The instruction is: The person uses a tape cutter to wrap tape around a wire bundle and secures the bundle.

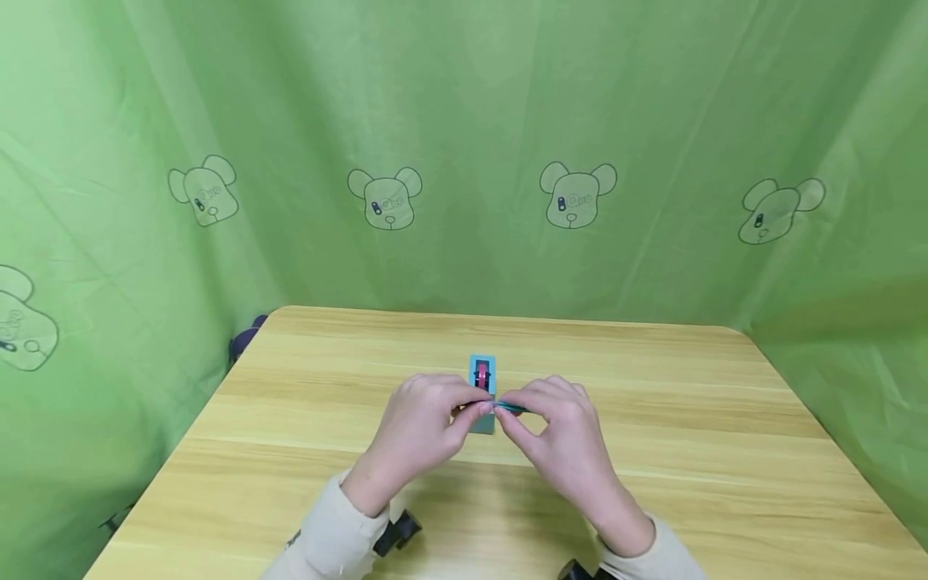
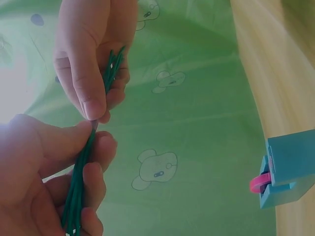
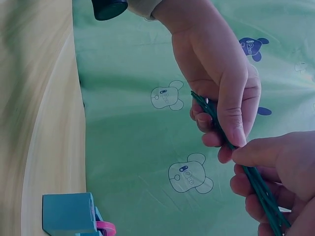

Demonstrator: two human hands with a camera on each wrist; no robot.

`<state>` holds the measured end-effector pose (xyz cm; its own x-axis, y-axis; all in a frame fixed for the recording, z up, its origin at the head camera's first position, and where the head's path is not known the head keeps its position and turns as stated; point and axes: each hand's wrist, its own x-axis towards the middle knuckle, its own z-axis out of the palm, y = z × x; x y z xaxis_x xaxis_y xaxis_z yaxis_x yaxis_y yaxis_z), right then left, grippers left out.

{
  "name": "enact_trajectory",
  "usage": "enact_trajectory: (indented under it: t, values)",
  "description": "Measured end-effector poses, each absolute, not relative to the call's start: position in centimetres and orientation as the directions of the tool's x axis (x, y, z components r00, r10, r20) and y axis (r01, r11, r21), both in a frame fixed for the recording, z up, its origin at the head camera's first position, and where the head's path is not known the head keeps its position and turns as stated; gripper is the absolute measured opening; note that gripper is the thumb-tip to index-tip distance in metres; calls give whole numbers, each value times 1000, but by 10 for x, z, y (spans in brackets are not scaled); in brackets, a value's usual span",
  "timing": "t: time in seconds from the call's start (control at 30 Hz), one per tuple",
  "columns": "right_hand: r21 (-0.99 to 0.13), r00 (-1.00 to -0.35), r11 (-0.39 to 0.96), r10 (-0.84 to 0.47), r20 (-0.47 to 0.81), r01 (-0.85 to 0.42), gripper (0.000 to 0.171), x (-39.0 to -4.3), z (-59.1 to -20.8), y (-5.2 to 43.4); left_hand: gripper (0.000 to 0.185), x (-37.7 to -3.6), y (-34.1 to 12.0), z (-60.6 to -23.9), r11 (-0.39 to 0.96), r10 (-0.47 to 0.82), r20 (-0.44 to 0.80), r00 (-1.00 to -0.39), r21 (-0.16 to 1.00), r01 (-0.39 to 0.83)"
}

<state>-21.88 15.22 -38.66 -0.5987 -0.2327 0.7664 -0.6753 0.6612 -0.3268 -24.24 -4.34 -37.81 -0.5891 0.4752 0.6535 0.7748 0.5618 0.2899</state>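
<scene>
Both hands meet over the table and pinch a thin bundle of green wire-like strands (image 2: 76, 182) at its middle. My left hand (image 1: 424, 419) holds one half between thumb and fingertips, the strands lying along its curled fingers. On the other half, my right hand (image 1: 561, 431) does the same, its thumb tip close against the left one. A small greyish band (image 2: 95, 125) shows between the thumbs in the left wrist view; its kind is unclear. Just beyond the hands stands a blue tape dispenser (image 3: 68, 214) with a pink roll core (image 1: 482, 374), partly hidden by the fingers.
The wood-grain table (image 1: 652, 387) spreads around the hands. Green curtains (image 1: 478, 97) with bear-head prints hang behind and at both sides. Black wrist devices (image 1: 397, 532) sit at the cream sleeves (image 1: 337, 524). A dark purple object (image 1: 246, 338) shows past the table's left edge.
</scene>
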Motion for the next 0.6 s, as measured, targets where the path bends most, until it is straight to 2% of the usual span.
enact_trajectory:
  t: [0.3, 0.6]
  values:
    - [-317, -580, 658, -225, 783, -683, 16, -218, -387, 151, 6, -240, -42, -378, 578, 471, 648, -599, 287, 764]
    - [-342, -615, 648, -252, 747, -681, 15, -215, -388, 153, 5, -240, -45, -379, 585, 481, 675, -560, 229, 778]
